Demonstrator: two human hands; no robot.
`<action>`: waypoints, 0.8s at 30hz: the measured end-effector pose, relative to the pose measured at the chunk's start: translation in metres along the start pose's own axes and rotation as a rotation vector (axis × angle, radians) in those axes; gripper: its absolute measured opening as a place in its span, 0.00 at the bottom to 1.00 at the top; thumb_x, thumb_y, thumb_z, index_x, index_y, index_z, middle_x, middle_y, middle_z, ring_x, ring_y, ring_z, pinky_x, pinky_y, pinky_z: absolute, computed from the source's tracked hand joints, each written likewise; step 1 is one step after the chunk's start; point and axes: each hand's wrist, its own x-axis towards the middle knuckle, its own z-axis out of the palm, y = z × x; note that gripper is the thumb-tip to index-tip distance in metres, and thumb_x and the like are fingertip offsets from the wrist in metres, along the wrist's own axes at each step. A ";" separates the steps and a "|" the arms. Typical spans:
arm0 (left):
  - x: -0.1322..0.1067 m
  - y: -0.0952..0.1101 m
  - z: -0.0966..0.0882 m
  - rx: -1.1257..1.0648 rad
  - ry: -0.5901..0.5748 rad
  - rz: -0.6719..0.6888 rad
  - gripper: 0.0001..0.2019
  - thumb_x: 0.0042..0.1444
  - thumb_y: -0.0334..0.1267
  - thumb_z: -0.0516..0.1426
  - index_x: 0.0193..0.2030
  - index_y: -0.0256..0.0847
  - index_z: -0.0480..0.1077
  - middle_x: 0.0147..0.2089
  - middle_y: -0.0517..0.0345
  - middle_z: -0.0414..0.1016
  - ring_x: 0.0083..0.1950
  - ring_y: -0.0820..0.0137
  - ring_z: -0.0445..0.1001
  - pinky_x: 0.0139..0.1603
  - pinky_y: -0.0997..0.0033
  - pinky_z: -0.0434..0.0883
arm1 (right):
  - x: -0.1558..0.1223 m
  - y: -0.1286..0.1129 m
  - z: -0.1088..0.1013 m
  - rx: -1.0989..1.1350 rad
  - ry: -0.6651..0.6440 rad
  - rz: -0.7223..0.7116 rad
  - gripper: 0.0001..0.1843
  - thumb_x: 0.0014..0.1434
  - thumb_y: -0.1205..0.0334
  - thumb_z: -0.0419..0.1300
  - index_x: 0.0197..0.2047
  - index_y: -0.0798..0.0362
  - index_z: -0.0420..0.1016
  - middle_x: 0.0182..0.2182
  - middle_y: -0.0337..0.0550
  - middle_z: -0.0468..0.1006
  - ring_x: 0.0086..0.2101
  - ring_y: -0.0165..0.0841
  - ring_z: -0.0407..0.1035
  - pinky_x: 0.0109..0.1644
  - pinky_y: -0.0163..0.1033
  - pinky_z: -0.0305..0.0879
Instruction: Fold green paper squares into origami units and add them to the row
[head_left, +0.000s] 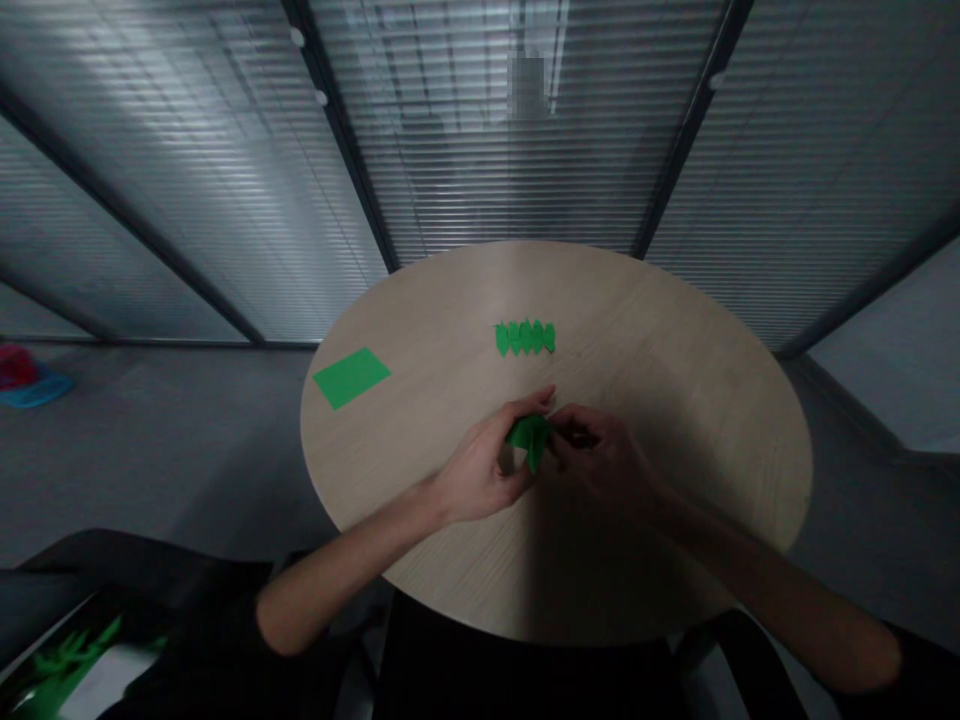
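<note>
Between my two hands is a piece of folded green paper [534, 436], held just above the table near its middle. My left hand [487, 460] curls around its left side, thumb below and fingers above. At its right edge the fingers of my right hand [592, 445] are pinched together, partly in shadow. Beyond my hands, a row of several small folded green paper pieces [525, 338] lies on the table. A flat green paper sheet [351, 377] rests near the left edge.
The round wooden table [675, 340] stands against glass panels with blinds [480, 180]. At the lower left, a bag or box holds green paper pieces [75, 660] and something white. A red and blue item [30, 378] lies on the floor at far left.
</note>
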 end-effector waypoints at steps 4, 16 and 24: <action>0.001 0.001 -0.001 -0.008 -0.007 -0.002 0.33 0.52 0.22 0.58 0.65 0.42 0.59 0.72 0.38 0.63 0.71 0.51 0.66 0.68 0.40 0.67 | 0.000 -0.002 0.001 0.055 -0.052 0.040 0.07 0.63 0.59 0.62 0.41 0.53 0.78 0.30 0.39 0.78 0.26 0.28 0.70 0.29 0.34 0.65; 0.000 0.001 0.002 -0.012 -0.022 0.027 0.35 0.54 0.24 0.60 0.68 0.44 0.58 0.72 0.38 0.62 0.70 0.51 0.67 0.68 0.40 0.69 | 0.000 -0.001 0.000 0.003 -0.003 -0.019 0.06 0.60 0.62 0.61 0.32 0.53 0.74 0.26 0.38 0.74 0.26 0.28 0.68 0.29 0.33 0.64; 0.004 0.003 -0.002 0.192 0.187 0.095 0.27 0.55 0.29 0.64 0.61 0.41 0.64 0.65 0.40 0.66 0.66 0.54 0.68 0.62 0.46 0.71 | 0.002 0.002 0.001 0.055 0.037 0.074 0.13 0.63 0.51 0.64 0.36 0.53 0.77 0.27 0.39 0.77 0.25 0.29 0.71 0.28 0.34 0.69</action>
